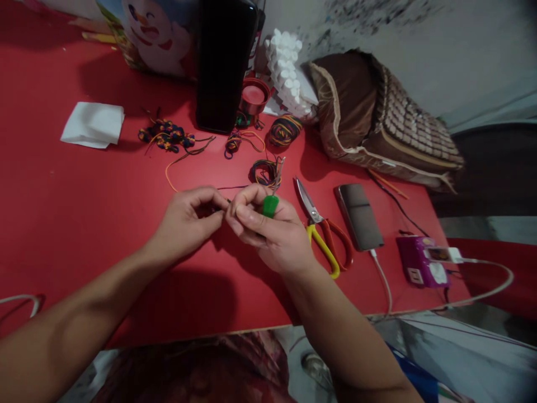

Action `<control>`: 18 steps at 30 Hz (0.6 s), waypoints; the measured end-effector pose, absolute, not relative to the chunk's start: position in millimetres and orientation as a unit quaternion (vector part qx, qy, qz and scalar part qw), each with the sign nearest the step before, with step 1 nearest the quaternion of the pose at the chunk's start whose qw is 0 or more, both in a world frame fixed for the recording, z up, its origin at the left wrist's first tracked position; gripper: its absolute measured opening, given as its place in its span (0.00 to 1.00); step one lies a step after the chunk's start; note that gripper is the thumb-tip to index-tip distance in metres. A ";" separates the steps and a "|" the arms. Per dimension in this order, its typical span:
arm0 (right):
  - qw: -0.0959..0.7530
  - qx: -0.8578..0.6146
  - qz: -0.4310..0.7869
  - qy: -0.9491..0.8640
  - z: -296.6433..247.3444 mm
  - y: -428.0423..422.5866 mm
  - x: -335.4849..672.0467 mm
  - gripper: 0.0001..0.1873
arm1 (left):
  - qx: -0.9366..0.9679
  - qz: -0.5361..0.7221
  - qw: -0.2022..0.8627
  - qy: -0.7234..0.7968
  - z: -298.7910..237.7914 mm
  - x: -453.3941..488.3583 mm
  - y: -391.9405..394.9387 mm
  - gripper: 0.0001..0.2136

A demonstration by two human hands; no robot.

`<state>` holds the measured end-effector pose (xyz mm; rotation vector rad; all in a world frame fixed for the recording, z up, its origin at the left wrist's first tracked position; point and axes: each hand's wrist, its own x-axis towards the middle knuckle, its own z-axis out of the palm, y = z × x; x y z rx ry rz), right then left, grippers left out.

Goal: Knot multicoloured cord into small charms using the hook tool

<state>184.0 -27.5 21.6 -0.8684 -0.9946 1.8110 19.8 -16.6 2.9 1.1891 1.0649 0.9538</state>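
My left hand point(191, 218) is closed in a pinch on a thin multicoloured cord, mostly hidden by the fingers. Right beside it, my right hand point(268, 226) pinches with thumb and forefinger near the same spot. It also holds a green-handled tool point(271, 206), whose slim metal shaft points away from me. Beyond the hands lie a loose coil of cord point(263, 173), a wound bundle of cord point(285, 130) and a small knotted bundle point(232, 145). A dark, orange-flecked knotted piece point(168, 134) rests further left. Scissors point(314, 214) with yellow and red handles lie right of my right hand.
On the red table point(138, 313) stand an upright black phone point(226, 67) and a red round container point(254, 94). Folded white paper point(94, 124) lies left. To the right are another phone point(359, 217) on a cable, a purple box point(419, 260) and a brown cushion point(356, 106).
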 end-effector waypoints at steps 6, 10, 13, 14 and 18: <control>0.459 -0.344 0.716 -0.398 25.7 -31.4 187.3 0.15 | 0.509 0.412 0.600 0.460 2.1 21.0 -14.5 0.03; 0.445 -0.366 0.673 -0.465 33.0 -33.6 188.3 0.14 | 0.506 0.426 0.610 0.436 -0.7 19.0 -13.4 0.00; 0.437 -0.401 0.573 -0.566 37.7 -33.5 192.6 0.14 | 0.498 0.458 0.591 0.439 -2.8 18.3 -13.0 0.05; 0.455 -0.422 0.526 -0.581 37.5 -32.3 194.7 0.15 | 0.493 0.468 0.582 0.446 -3.3 18.5 -13.1 0.08; 0.532 -0.513 0.413 -0.532 28.8 -21.0 202.1 0.09 | 0.490 0.484 0.561 0.458 -3.7 21.0 -15.3 0.19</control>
